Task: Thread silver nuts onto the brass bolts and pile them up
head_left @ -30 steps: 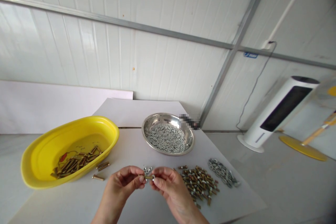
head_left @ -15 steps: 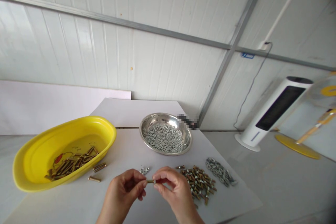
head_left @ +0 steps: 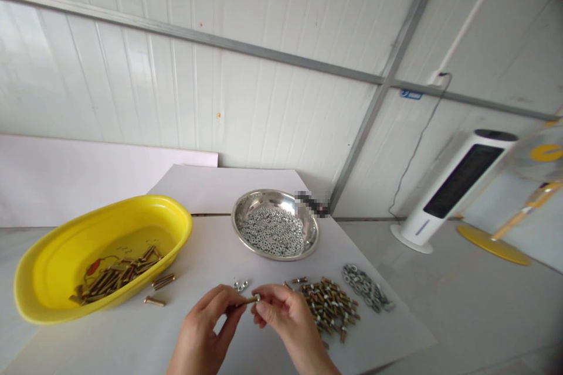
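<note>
Between my hands a brass-coloured bolt (head_left: 249, 300) lies roughly level. My left hand (head_left: 212, 319) pinches it at its left end. At the other end, the thumb and fingers of my right hand (head_left: 285, 315) close on a silver nut (head_left: 257, 297) at the bolt's tip. Just beyond my fingers lie several loose nuts (head_left: 240, 286). A heap of bolts with nuts on them (head_left: 332, 307) spreads to the right of my right hand.
A yellow tub (head_left: 44, 281) holding several bolts stands at the left, with a few loose bolts (head_left: 155, 301) beside it. A steel bowl (head_left: 237, 211) of nuts sits at the back. Larger silver nuts (head_left: 363, 284) lie right of the heap. A white tower fan (head_left: 457, 187) stands farther right.
The right fingers have shifted their grip around the nut, and the nut now shows more plainly at the bolt's tip. The whole view has slid slightly.
</note>
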Action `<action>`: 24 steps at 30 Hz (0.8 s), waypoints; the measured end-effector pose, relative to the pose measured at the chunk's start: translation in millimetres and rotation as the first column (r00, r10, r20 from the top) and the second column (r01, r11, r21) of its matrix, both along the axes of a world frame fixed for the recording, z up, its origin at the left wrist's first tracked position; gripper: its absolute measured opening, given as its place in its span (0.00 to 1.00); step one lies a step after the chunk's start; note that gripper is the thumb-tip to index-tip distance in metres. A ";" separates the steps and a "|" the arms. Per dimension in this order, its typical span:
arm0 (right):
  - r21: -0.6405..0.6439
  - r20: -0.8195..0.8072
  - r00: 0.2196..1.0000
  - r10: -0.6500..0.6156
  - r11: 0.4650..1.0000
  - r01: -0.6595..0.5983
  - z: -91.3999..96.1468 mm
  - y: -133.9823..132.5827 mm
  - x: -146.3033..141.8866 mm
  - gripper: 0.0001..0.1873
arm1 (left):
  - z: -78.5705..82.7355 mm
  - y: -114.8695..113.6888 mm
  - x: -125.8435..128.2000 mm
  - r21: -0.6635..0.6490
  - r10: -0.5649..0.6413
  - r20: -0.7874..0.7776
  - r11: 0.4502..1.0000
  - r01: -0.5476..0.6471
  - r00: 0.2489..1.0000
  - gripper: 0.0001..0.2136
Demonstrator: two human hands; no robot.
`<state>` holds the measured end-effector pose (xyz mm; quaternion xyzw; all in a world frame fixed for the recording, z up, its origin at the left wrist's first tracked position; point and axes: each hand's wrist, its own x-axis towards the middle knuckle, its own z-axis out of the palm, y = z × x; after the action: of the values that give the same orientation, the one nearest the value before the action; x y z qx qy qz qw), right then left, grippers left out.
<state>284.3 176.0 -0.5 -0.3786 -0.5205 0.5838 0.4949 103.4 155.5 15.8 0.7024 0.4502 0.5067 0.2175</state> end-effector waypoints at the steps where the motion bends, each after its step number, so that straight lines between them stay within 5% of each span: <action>1: 0.009 0.020 1.000 0.005 1.000 -0.006 0.8 0.2 0.4 0.20 | -0.5 1.0 0.2 -0.011 0.005 -0.007 1.000 -0.005 1.000 0.04; 5: 0.055 0.170 0.985 0.010 0.998 -0.019 3.2 -2.5 0.7 0.20 | -1.2 3.7 0.4 -0.027 -0.053 -0.031 0.998 0.052 0.998 0.04; 8: 0.046 0.272 0.962 0.009 0.999 -0.022 -0.6 -5.8 -2.2 0.31 | -0.7 3.0 1.8 -0.040 -0.106 -0.029 0.994 0.105 0.994 0.04; 14: -0.109 0.238 0.969 0.066 0.993 -0.042 -5.9 -5.6 -3.4 0.42 | -0.3 2.2 7.0 -0.212 -0.126 0.164 0.964 0.159 0.978 0.04; 19: -0.022 0.042 0.998 -0.047 0.999 0.048 10.3 -4.3 6.6 0.29 | -11.2 10.0 8.2 -0.345 -0.037 0.398 0.920 0.187 0.917 0.08; 24: 0.141 0.135 0.988 -0.075 0.988 0.056 6.7 1.4 12.9 0.20 | -18.3 20.2 10.6 -0.415 -0.024 0.534 0.863 0.287 0.845 0.13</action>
<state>297.2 177.4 6.2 -0.4004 -0.5801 0.5022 0.5010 113.9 175.7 -2.5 0.5010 0.4267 0.5270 0.5377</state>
